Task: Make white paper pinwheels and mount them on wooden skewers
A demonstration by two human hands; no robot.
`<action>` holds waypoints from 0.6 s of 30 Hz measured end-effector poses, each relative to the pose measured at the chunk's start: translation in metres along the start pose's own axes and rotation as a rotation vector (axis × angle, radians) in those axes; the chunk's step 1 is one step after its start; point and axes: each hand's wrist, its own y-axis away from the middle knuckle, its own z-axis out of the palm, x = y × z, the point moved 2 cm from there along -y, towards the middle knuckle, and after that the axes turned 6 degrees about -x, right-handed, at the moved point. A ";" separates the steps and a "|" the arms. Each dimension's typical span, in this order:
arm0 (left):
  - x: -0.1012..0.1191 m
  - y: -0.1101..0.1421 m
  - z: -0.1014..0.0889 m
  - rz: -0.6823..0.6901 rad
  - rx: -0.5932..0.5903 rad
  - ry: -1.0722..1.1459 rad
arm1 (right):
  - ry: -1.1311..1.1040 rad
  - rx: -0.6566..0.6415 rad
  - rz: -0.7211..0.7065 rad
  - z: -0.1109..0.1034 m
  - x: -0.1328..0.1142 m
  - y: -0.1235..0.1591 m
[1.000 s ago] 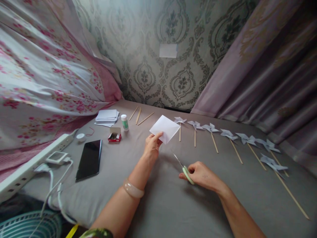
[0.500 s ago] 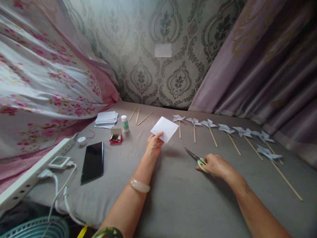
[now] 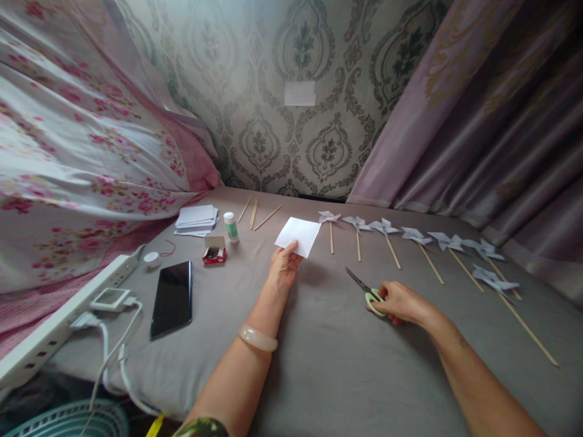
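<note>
Between the thumb and fingers of my left hand point(image 3: 284, 264) is a square of white paper point(image 3: 299, 234), raised above the grey cloth. My right hand point(image 3: 401, 302) grips a pair of scissors point(image 3: 367, 291) by its pale green handles. The scissor blades look closed and point up and left, apart from the paper. Beyond and to the right lie several white paper pinwheels on wooden sticks, the nearest to the paper being a small pinwheel point(image 3: 330, 217).
On the left are a paper stack point(image 3: 195, 218), a glue stick point(image 3: 231, 227), a red box of small metal pieces point(image 3: 214, 252), a black phone point(image 3: 171, 300) and a white power strip point(image 3: 68, 315) with cables. Loose wooden sticks point(image 3: 254, 213) lie near the patterned wall.
The paper in my left hand has turned a little and tilted differently. My right hand has shifted slightly right with the scissors.
</note>
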 end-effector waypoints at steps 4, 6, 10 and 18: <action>-0.001 0.000 -0.001 -0.021 0.022 0.007 | -0.061 -0.035 -0.042 0.002 0.005 -0.003; -0.001 0.000 -0.003 -0.041 0.053 0.018 | -0.057 -0.032 -0.048 0.004 0.007 -0.006; -0.004 -0.002 -0.008 -0.047 0.101 0.020 | 0.017 -0.030 -0.040 0.003 0.013 -0.005; -0.015 -0.007 -0.014 -0.055 0.133 -0.016 | -0.021 0.417 -0.368 -0.037 -0.078 0.011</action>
